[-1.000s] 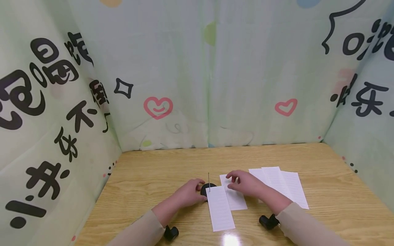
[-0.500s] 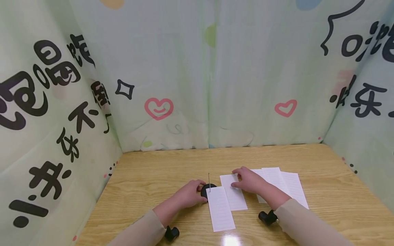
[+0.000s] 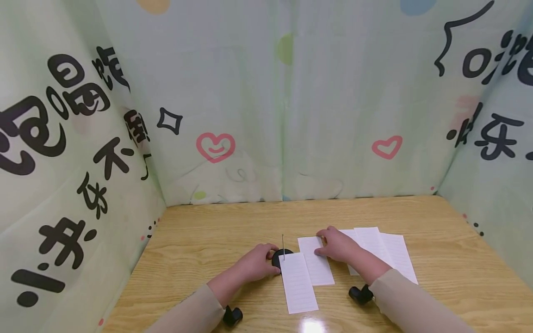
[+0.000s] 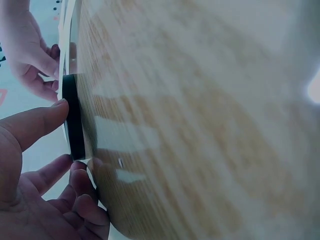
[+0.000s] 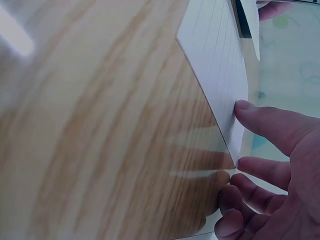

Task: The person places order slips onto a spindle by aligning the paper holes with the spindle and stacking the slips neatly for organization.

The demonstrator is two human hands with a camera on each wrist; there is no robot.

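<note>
In the head view my left hand (image 3: 255, 263) holds the black round base (image 3: 276, 259) of a bill spike, thumb and forefinger at opposite edges, as the left wrist view confirms. The thin metal spike (image 3: 283, 243) stands upright. A lined paper slip (image 3: 298, 286) has its top edge at the spike; whether it is pierced I cannot tell. Partly under it lies a second lined slip (image 3: 318, 270). My right hand (image 3: 339, 245) is over that slip's right side. In the right wrist view its thumb (image 5: 247, 112) touches the slip (image 5: 220, 65), and the forefinger (image 5: 260, 170) meets its corner, with a gap between them.
More lined slips (image 3: 395, 254) overlap on the wooden table (image 3: 208, 226), right of and partly behind my right forearm. Printed curtains (image 3: 258, 92) enclose the table at the back and both sides. Black wrist cameras (image 3: 232, 316) hang below both forearms.
My right hand has shifted slightly right, from above the second slip's middle to its right edge, and its fingers have come down. The left hand and bill spike have stayed put.
</note>
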